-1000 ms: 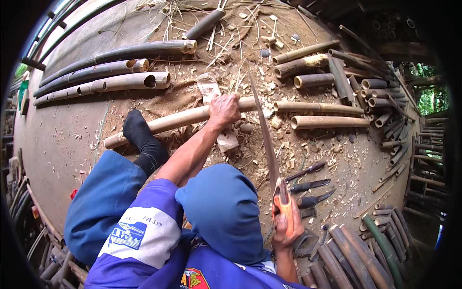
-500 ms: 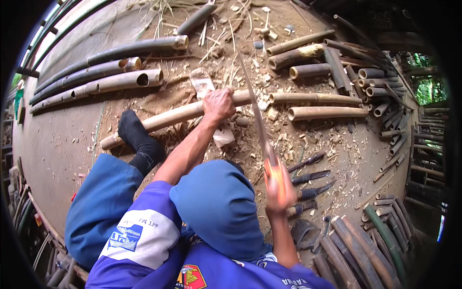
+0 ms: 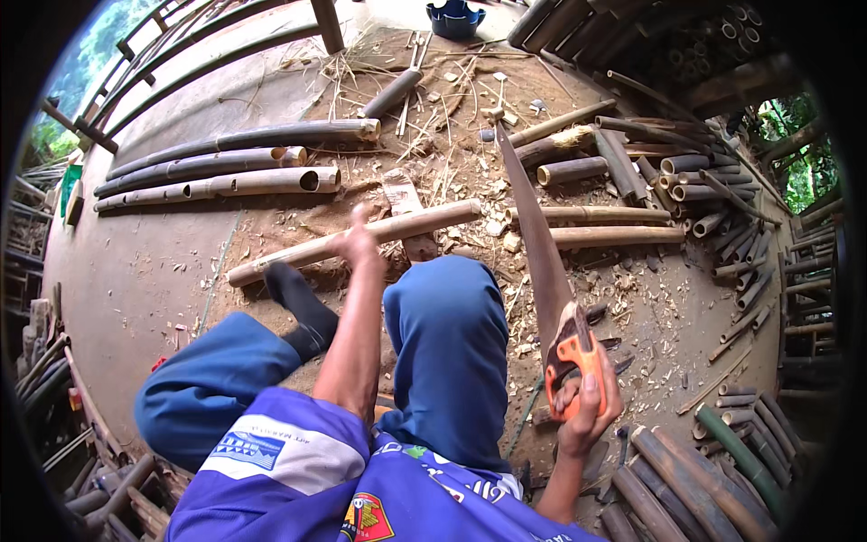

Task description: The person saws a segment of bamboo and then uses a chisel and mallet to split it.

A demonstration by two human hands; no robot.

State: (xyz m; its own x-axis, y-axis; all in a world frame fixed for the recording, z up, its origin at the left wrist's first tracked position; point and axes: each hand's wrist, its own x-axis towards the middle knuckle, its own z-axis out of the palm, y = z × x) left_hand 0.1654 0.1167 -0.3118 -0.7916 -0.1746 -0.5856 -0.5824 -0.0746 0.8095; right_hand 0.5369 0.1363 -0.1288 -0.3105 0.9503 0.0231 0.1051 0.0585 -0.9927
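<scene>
A pale bamboo pole (image 3: 420, 223) lies slanting across a wooden block (image 3: 399, 191). My left hand (image 3: 357, 242) is at its middle, blurred, with fingers apart; whether it touches the pole is unclear. Lower down the pole, my black-socked foot (image 3: 302, 303) rests against it. To the right, my right hand (image 3: 589, 397) is closed around the orange handle of a handsaw (image 3: 540, 248). The saw's long blade points away from me and up, apart from the pole's right end.
Long dark bamboo poles (image 3: 235, 135), one with holes (image 3: 226, 185), lie at the far left. Cut bamboo lengths (image 3: 614, 237) and stacked tubes (image 3: 695, 181) stand right. Knives partly show behind the saw handle. More bamboo (image 3: 695, 470) lies near right; wood chips litter the ground.
The saw has come away from the pole and moved right, its handle lower. My left hand has shifted left along the pole and loosened. The view has tilted farther outward.
</scene>
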